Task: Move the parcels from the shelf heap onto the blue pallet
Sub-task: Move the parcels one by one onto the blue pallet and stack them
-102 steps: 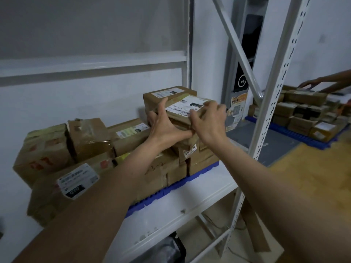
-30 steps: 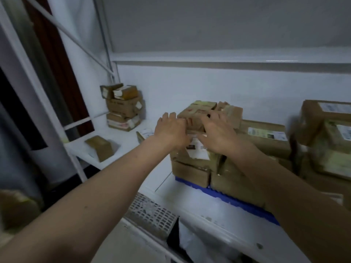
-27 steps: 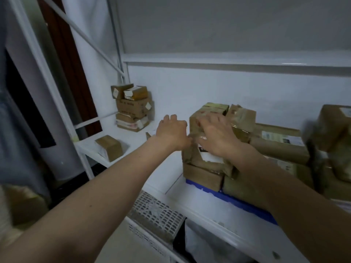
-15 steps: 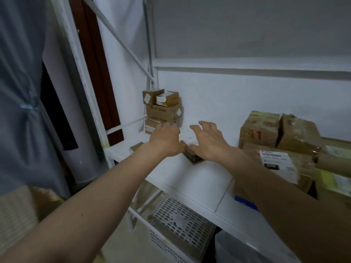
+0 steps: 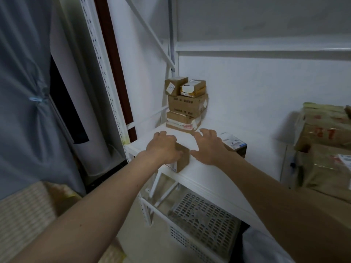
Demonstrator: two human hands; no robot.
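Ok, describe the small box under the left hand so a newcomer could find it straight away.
Start at the white shelf and go to its near left corner, in front of the stack of boxes against the wall. There the left hand rests on a small plain brown box; the box by the right hand carries a white label.

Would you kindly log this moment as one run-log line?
left hand: gripping small brown box at shelf edge | right hand: open, over labelled box | corner stack: untouched
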